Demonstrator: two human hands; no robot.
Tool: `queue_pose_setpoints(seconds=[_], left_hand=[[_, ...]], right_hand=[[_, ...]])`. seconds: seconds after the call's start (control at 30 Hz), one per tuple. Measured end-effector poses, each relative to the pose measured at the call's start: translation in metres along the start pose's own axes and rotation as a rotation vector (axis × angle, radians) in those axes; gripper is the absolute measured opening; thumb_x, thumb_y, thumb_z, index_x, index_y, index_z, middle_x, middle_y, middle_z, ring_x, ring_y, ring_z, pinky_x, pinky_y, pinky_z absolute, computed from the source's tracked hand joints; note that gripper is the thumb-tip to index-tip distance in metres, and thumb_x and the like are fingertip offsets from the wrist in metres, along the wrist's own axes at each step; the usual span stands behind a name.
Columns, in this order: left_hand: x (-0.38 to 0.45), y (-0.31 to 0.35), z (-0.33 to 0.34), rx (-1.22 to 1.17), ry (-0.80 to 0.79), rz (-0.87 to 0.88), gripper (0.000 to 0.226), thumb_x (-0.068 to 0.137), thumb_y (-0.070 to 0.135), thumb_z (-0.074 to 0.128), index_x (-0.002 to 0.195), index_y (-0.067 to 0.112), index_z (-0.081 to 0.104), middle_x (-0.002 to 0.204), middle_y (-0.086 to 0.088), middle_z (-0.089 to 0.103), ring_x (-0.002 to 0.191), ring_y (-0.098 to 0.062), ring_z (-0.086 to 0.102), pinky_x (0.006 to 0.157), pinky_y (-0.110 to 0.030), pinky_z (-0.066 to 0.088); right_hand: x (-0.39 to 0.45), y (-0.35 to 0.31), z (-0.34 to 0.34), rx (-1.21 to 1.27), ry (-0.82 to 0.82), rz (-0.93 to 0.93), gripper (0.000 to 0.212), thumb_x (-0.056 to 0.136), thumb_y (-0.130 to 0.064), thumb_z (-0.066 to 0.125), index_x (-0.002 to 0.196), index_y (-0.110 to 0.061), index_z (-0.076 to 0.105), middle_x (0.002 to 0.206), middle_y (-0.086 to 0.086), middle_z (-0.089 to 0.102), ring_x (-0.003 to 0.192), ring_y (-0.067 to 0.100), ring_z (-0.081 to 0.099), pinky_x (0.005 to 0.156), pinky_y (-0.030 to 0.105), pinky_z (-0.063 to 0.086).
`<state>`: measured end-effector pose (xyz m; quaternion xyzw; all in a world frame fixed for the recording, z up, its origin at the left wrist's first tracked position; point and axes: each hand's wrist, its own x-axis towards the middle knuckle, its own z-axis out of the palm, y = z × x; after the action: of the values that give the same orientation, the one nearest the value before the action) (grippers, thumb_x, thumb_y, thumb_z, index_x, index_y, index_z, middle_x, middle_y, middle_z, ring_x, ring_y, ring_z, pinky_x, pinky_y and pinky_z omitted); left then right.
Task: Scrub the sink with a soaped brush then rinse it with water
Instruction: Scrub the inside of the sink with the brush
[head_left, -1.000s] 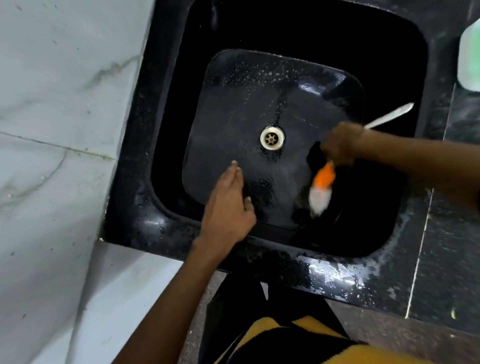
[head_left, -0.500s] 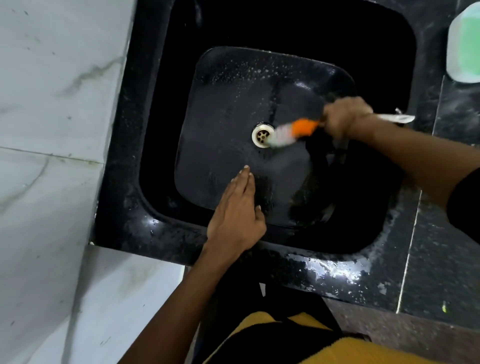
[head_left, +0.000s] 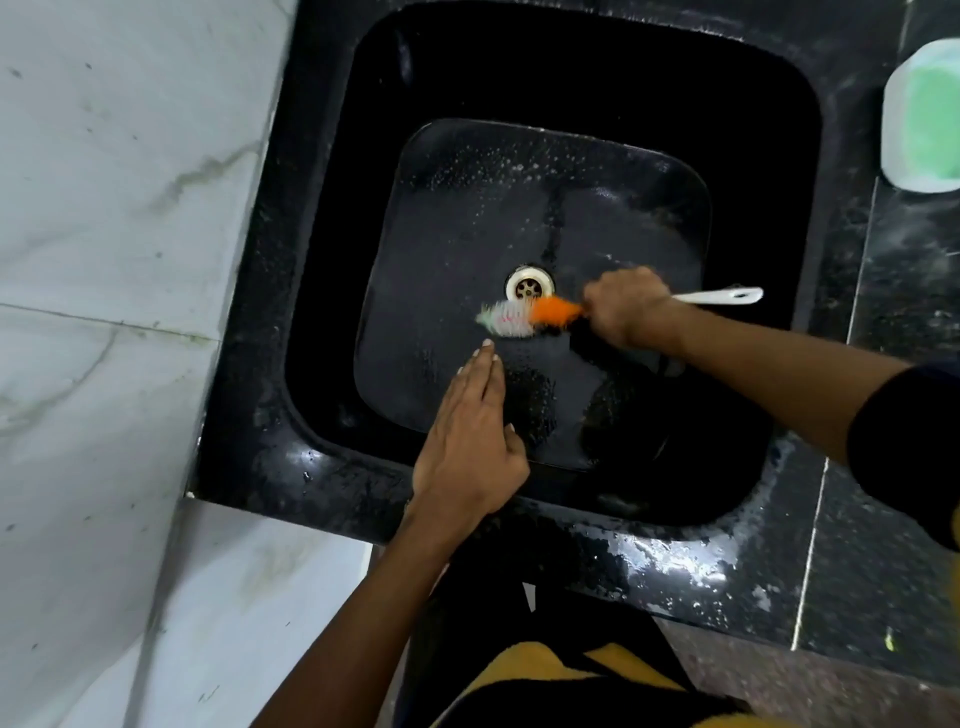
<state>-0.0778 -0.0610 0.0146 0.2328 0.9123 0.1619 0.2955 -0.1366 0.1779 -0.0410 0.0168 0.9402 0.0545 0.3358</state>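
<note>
Curling round the white handle, the right grip (head_left: 626, 306) holds the brush (head_left: 524, 316), its orange-and-white bristles on the wet floor of the black sink (head_left: 322, 291) just below the drain (head_left: 530, 283). Beside the bristles, the left grip (head_left: 467, 447) rests with fingers straight and together over the near wall. A green-filled container (head_left: 924, 104) stands on the tabletop (head_left: 893, 519).

Home kitchen or washroom: black sink (head_left: 322, 322) set in granite counter (head_left: 904, 571), marble walls (head_left: 114, 208).
</note>
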Motion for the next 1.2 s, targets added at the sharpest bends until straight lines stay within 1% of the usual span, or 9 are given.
queue_pose_setpoints(seconds=[0.07, 0.2, 0.37, 0.5, 0.63, 0.8, 0.97, 1.07, 1.2], left_hand=[[-0.001, 0.0, -0.001, 0.0, 0.011, 0.008, 0.077, 0.095, 0.026, 0.046, 0.159, 0.009, 0.006, 0.168, 0.002, -0.007, 0.153, -0.011, -0.003, 0.125, -0.029, 0.008], [-0.001, 0.001, 0.0, -0.002, 0.038, 0.015, 0.078, 0.094, 0.024, 0.047, 0.159, 0.008, 0.008, 0.168, 0.001, -0.005, 0.153, -0.013, -0.002, 0.125, -0.027, 0.006], [-0.003, 0.002, -0.001, -0.01, 0.052, 0.007, 0.079, 0.091, 0.022, 0.05, 0.158, 0.007, 0.011, 0.168, -0.003, 0.002, 0.153, -0.016, 0.004, 0.124, -0.026, 0.005], [-0.002, 0.001, 0.001, -0.009, 0.058, 0.018, 0.08, 0.092, 0.021, 0.049, 0.159, 0.007, 0.009, 0.168, -0.002, -0.002, 0.153, -0.015, 0.001, 0.124, -0.025, 0.003], [-0.001, 0.0, 0.003, -0.004, 0.061, 0.035, 0.08, 0.092, 0.022, 0.049, 0.159, 0.007, 0.007, 0.168, -0.001, -0.005, 0.153, -0.013, -0.001, 0.123, -0.024, 0.002], [0.001, -0.003, 0.008, 0.013, 0.069, 0.022, 0.087, 0.09, 0.022, 0.051, 0.159, 0.006, 0.001, 0.166, 0.0, -0.018, 0.153, -0.012, -0.011, 0.125, -0.031, 0.004], [0.0, 0.0, 0.006, 0.012, 0.1, 0.029, 0.089, 0.09, 0.02, 0.052, 0.158, 0.006, -0.003, 0.164, 0.001, -0.025, 0.153, -0.012, -0.016, 0.125, -0.031, 0.004], [0.001, -0.001, 0.007, 0.021, 0.085, 0.028, 0.09, 0.09, 0.022, 0.051, 0.158, 0.006, -0.006, 0.164, 0.001, -0.026, 0.153, -0.013, -0.016, 0.126, -0.032, 0.004], [0.002, -0.002, 0.007, 0.037, 0.077, 0.029, 0.09, 0.089, 0.022, 0.051, 0.158, 0.005, -0.004, 0.165, -0.001, -0.024, 0.153, -0.014, -0.014, 0.126, -0.034, 0.007]], right_hand=[[-0.002, 0.007, -0.002, -0.034, -0.002, 0.014, 0.031, 0.094, -0.031, 0.047, 0.115, -0.016, 0.064, 0.118, 0.01, 0.065, 0.107, 0.03, 0.063, 0.085, 0.036, 0.047], [0.014, 0.039, -0.011, -0.016, 0.124, 0.268, 0.034, 0.094, -0.028, 0.045, 0.119, -0.014, 0.062, 0.12, 0.014, 0.063, 0.109, 0.032, 0.062, 0.088, 0.039, 0.048], [-0.001, -0.02, 0.015, 0.055, 0.002, 0.005, 0.03, 0.093, -0.031, 0.048, 0.111, -0.013, 0.065, 0.116, 0.012, 0.065, 0.106, 0.03, 0.063, 0.085, 0.038, 0.048], [0.008, 0.023, 0.011, 0.141, 0.071, 0.315, 0.034, 0.093, -0.026, 0.047, 0.12, -0.011, 0.06, 0.124, 0.016, 0.061, 0.113, 0.035, 0.059, 0.091, 0.04, 0.047], [0.027, 0.022, 0.008, 0.578, 0.111, 0.627, 0.045, 0.088, -0.027, 0.051, 0.128, -0.007, 0.055, 0.133, 0.019, 0.054, 0.123, 0.036, 0.053, 0.101, 0.043, 0.043], [0.062, -0.033, 0.026, 1.008, 0.007, 0.477, 0.043, 0.084, -0.031, 0.045, 0.115, -0.007, 0.064, 0.126, 0.017, 0.061, 0.115, 0.036, 0.059, 0.092, 0.037, 0.048], [0.049, 0.014, 0.03, 1.514, 0.189, 1.009, 0.037, 0.092, -0.027, 0.05, 0.12, -0.007, 0.062, 0.122, 0.005, 0.064, 0.104, 0.024, 0.063, 0.079, 0.03, 0.049], [0.047, 0.019, 0.036, 1.402, 0.184, 1.047, 0.036, 0.092, -0.025, 0.051, 0.122, -0.008, 0.059, 0.122, 0.006, 0.062, 0.107, 0.025, 0.061, 0.079, 0.028, 0.046], [0.048, -0.022, 0.029, 1.02, 0.082, 0.666, 0.045, 0.085, -0.023, 0.051, 0.127, -0.007, 0.057, 0.134, 0.016, 0.056, 0.123, 0.034, 0.053, 0.099, 0.039, 0.044]])
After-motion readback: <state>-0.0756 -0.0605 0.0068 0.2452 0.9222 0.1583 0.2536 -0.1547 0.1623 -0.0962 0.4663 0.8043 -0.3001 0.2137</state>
